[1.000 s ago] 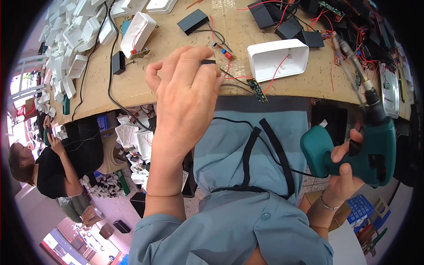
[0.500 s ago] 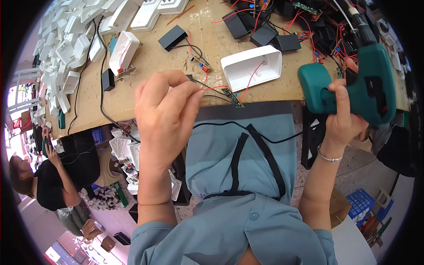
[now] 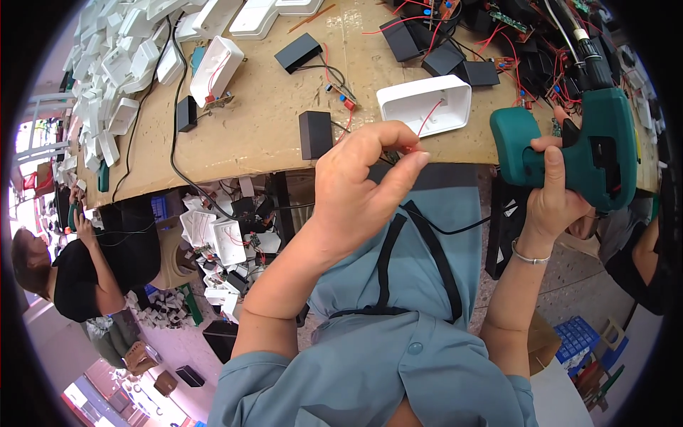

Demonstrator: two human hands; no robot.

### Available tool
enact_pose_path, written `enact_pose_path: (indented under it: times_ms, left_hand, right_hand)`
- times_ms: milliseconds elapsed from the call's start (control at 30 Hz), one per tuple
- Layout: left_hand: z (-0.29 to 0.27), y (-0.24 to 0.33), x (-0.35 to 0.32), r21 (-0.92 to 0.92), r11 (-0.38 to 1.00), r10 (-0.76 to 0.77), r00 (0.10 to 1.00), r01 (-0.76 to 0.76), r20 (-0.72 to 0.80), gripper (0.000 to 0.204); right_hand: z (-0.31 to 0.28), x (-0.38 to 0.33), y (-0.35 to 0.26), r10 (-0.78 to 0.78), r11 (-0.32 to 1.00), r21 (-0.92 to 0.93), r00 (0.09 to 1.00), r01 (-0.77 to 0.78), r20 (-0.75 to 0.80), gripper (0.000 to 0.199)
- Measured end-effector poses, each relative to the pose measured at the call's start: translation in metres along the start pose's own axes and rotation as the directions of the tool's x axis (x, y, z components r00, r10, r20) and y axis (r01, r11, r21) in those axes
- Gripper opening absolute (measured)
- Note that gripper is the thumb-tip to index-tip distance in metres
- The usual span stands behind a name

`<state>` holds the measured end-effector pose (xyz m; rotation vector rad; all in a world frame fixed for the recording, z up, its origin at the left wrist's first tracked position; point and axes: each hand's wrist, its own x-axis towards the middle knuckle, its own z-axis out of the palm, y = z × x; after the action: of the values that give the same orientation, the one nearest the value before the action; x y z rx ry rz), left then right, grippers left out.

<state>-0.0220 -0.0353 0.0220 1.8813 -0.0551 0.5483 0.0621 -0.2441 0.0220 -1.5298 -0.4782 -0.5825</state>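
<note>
your left hand [image 3: 363, 188] is raised just in front of the bench edge, and its thumb and fingers are pinched together on something very small with a thin red wire [image 3: 429, 117] beside it. i cannot tell what the small piece is; it may be a screw or the end of the wire. the red wire runs up into the open white plastic housing [image 3: 425, 105], which lies on the wooden bench [image 3: 256, 128] just behind your fingertips. your right hand [image 3: 551, 196] is wrapped firmly around the grip of the green cordless screwdriver [image 3: 583, 153], held near the right edge of the bench with its bit pointing away from you, apart from the housing.

i judge that you are in the step of preparing a part for fastening, with the tool ready but not yet applied. the next move seems to call for a steady pinch and careful placing of the small piece at the housing, then a straight line of the bit before any pressing. loose black boxes [image 3: 315, 134] and wires lie near, so they could catch.
</note>
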Motion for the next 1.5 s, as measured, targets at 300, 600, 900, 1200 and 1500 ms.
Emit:
enact_pose_path:
  times_ms: [300, 600, 900, 1200, 1500]
  left_hand:
    - [0.010, 0.002, 0.004, 0.016, 0.994, 0.105, 0.994, -0.105, -0.008, 0.012]
    - [0.018, -0.010, 0.007, 0.228, 0.923, 0.316, 0.949, -0.310, 0.011, 0.023]
    - [0.012, -0.008, 0.014, 0.219, 0.906, 0.357, 0.932, -0.363, 0.068, 0.020]
    - [0.007, -0.006, 0.017, 0.204, 0.914, 0.332, 0.935, -0.352, 0.124, 0.015]
    - [0.007, -0.014, 0.015, 0.225, 0.870, 0.427, 0.898, -0.439, 0.101, 0.019]
  right_hand:
    - [-0.008, 0.002, 0.003, 0.030, 0.997, -0.070, 0.990, -0.020, 0.139, 0.055]
    - [-0.021, -0.081, -0.042, 0.206, 0.890, -0.419, 0.978, -0.178, 0.023, 0.039]
    - [0.047, -0.035, -0.033, 0.120, 0.974, -0.218, 0.961, -0.065, 0.251, 0.023]
    - [0.051, -0.026, -0.020, 0.002, 0.989, -0.138, 0.948, 0.044, 0.317, 0.017]
    - [0.046, -0.021, -0.020, 0.239, 0.942, 0.119, 0.878, -0.312, 0.415, 0.006]
